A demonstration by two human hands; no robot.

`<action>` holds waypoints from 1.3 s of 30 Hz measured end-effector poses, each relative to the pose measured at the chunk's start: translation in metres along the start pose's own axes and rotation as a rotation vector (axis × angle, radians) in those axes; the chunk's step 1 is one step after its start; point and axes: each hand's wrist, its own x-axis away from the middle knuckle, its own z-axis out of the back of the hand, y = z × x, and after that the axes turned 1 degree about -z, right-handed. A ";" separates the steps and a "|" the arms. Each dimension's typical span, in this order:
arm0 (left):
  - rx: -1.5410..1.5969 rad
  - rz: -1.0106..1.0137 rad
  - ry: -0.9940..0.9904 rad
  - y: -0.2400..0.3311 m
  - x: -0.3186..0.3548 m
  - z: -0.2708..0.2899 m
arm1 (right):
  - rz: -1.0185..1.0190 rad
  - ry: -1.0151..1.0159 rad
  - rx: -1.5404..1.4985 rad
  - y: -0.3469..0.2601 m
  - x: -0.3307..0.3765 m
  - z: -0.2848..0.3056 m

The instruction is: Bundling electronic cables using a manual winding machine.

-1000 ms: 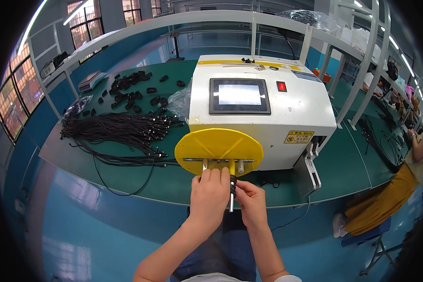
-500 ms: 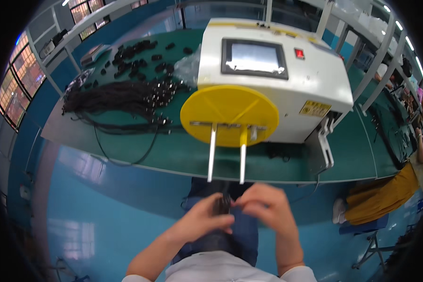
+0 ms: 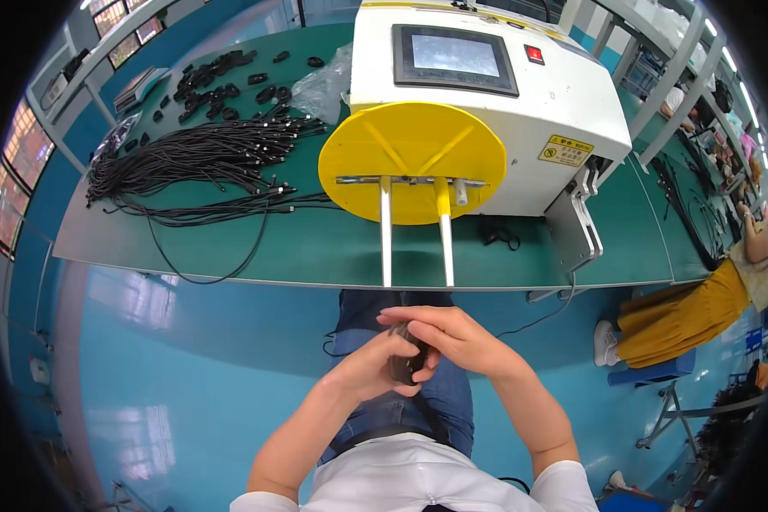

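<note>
- Left hand (image 3: 369, 367): wrapped round a dark bundle (image 3: 405, 365), thumb across its front, fingers seemingly curling underneath.
- Right hand (image 3: 454, 335): arched over the bundle's top from two o'clock, fingers reaching across towards the left thumb; I can't tell whether it pinches or merely covers.
- That bundle sits between the two palms, above the wearer's lap, at six o'clock from the table's near edge. It looks like a coiled cable, though the fingers hide most of it.
- Handling, I'd judge: light, bendy and slightly springy, not fragile, quick to loosen if released. The best hold is probably round its middle, squeezing all the turns together.
- Straight up at twelve o'clock from the hands, well apart: a yellow disc (image 3: 411, 136) with two long prongs (image 3: 386, 247) pointing this way.
- Behind the disc, towards one o'clock, a white machine (image 3: 563, 98) with a screen (image 3: 455, 55) stands on the green table (image 3: 316, 249).
- Between ten and eleven: a heap of black cables (image 3: 196, 158); beyond it, at eleven, scattered dark coils (image 3: 213, 72).
- At three: a co-worker in a yellow-brown garment (image 3: 687, 317), well apart.
</note>
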 end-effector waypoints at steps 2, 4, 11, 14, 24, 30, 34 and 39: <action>0.035 0.025 -0.033 -0.001 0.001 0.001 | 0.016 0.016 -0.028 0.002 0.000 -0.003; 0.050 0.031 0.000 -0.001 0.000 0.001 | 0.063 0.040 -0.084 0.005 -0.002 -0.003; -0.055 -0.004 0.015 0.001 0.000 -0.007 | 0.159 -0.051 0.040 0.012 -0.001 0.002; -0.072 -0.005 0.060 -0.002 -0.002 -0.007 | 0.213 -0.036 0.149 0.012 0.001 0.001; -0.038 -0.019 -0.007 0.000 -0.012 0.011 | 0.181 0.230 0.110 0.013 0.008 0.013; -0.053 -0.017 0.003 0.002 -0.013 0.010 | 0.440 0.539 0.713 0.018 0.012 -0.004; -0.016 0.048 -0.034 0.003 -0.010 0.014 | 0.581 0.683 0.922 0.020 0.008 -0.017; -0.167 0.073 0.061 0.006 -0.012 0.010 | 0.659 0.694 1.027 0.026 0.007 -0.014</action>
